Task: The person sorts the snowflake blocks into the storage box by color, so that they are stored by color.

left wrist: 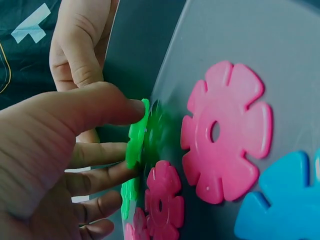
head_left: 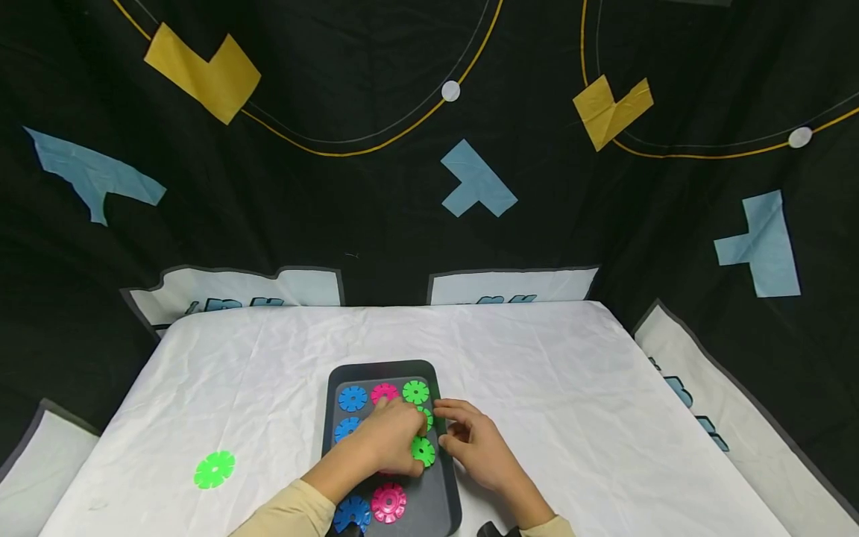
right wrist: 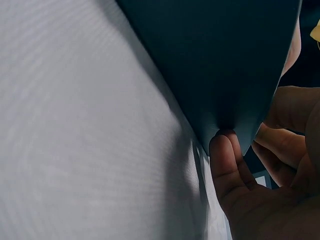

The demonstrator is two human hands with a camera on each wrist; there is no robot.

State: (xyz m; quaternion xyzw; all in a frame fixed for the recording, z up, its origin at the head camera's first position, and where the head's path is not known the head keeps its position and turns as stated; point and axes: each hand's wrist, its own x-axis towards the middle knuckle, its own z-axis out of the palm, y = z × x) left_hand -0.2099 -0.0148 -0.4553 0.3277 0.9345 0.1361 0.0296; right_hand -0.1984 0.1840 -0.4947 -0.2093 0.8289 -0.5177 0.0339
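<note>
My left hand [head_left: 396, 436] reaches over a dark grey tray [head_left: 429, 514]. Between its thumb and fingers it pinches a green notched disc [left wrist: 134, 142] by the edges, close to the tray floor. At the tray's right side, my right hand [head_left: 479, 447] grips the rim; in the right wrist view, curled fingertips [right wrist: 223, 152] press the outer wall. Around the left hand lie a blue disc [head_left: 352, 398], a pink disc [head_left: 385, 393] and another green disc [head_left: 415, 391] at the tray's far end. The left hand partly hides several other discs.
A loose green disc [head_left: 215, 470] lies on the white cloth [head_left: 570, 388], left of the tray. Nearer the front, a pink disc [head_left: 389, 503] and a blue disc [head_left: 352, 513] are in the tray. Behind the table hangs a dark curtain [head_left: 376, 216].
</note>
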